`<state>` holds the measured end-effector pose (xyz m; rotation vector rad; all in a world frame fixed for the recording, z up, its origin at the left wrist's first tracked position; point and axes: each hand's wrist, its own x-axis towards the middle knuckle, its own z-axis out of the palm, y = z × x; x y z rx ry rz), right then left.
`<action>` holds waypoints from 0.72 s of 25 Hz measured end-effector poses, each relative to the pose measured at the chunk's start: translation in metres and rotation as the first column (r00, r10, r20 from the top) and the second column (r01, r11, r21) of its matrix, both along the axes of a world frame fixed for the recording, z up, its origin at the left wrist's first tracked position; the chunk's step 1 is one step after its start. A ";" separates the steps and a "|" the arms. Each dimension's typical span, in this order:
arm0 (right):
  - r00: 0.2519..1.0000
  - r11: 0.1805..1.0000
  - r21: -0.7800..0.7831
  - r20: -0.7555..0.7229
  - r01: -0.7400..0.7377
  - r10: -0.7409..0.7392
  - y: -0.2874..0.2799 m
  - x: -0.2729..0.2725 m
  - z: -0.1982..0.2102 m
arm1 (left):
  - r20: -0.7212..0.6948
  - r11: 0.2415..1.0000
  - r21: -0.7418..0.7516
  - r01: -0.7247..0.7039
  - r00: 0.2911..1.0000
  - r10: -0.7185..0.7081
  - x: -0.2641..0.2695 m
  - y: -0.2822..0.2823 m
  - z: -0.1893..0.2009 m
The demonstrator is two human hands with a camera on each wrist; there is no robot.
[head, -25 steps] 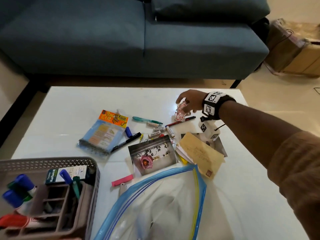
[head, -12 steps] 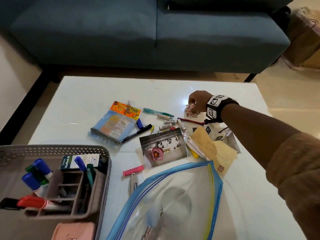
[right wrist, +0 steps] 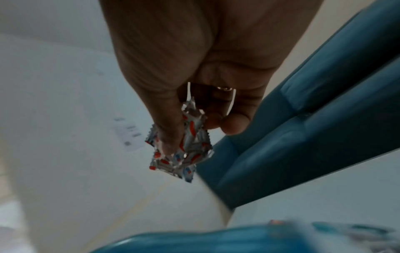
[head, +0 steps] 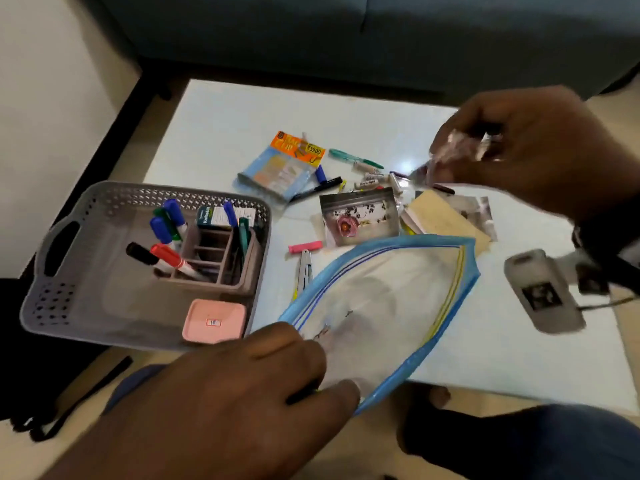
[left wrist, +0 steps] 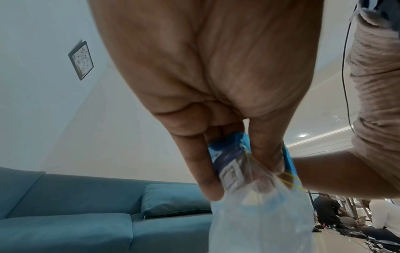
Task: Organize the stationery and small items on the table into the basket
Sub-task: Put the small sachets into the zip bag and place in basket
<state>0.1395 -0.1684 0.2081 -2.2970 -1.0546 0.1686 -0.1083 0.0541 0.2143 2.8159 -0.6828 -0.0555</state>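
While the left hand (head: 221, 403) pinches the blue-rimmed zip bag (head: 381, 313) at its near rim, just right of the grey basket (head: 86, 306), the right hand (head: 530, 147) pinches small red-printed sachets (right wrist: 184, 143) above the bag's far side. Beyond the basket lies a clip pack (head: 280, 168) priced "59.00".
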 end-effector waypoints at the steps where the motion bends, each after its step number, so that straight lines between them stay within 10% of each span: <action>1: 0.994 0.993 0.055 -0.023 -0.101 0.102 0.003 -0.030 0.013 | 0.003 0.999 0.014 0.042 0.999 -0.042 0.004 0.001 -0.004; 9: 0.933 0.909 -0.287 0.107 -0.303 0.345 -0.024 -0.179 0.018 | -0.017 0.987 0.074 0.145 0.989 -0.144 -0.066 -0.031 0.033; 14: 0.987 0.989 0.047 0.083 -0.140 0.136 -0.082 -0.185 0.034 | 0.046 0.985 0.013 0.170 0.984 -0.170 -0.094 -0.032 0.039; 18: 0.984 0.987 0.016 -0.071 -0.161 0.162 -0.111 -0.203 0.014 | 0.084 0.975 -0.142 0.174 0.983 -0.163 -0.111 -0.018 0.040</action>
